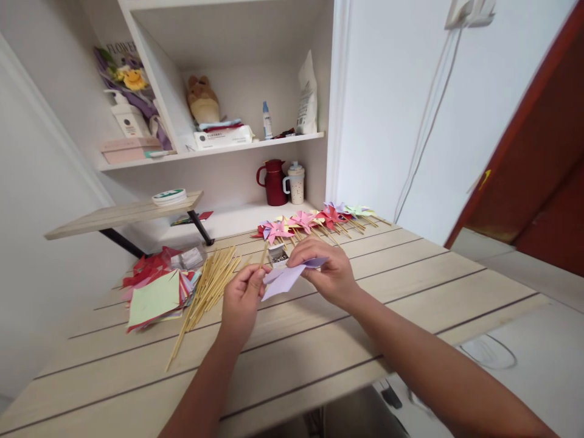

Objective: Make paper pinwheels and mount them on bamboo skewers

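My left hand (241, 298) pinches a thin wooden stick (263, 253) together with the near corner of a folded lilac paper (283, 280). My right hand (326, 271) grips the same lilac paper from the right, thumb and fingers bending its flaps inward. Both hands hover just above the pale wooden table (319, 340). A small open box of pins (277, 255) lies right behind the paper. A row of finished paper pinwheels (314, 220) on sticks lies further back.
A loose bundle of wooden sticks (207, 292) and a stack of coloured paper squares (155, 295) lie to the left. A small raised shelf (123, 216) stands at back left. Behind are white shelves with a red jug (274, 182), a cup (296, 182) and boxes.
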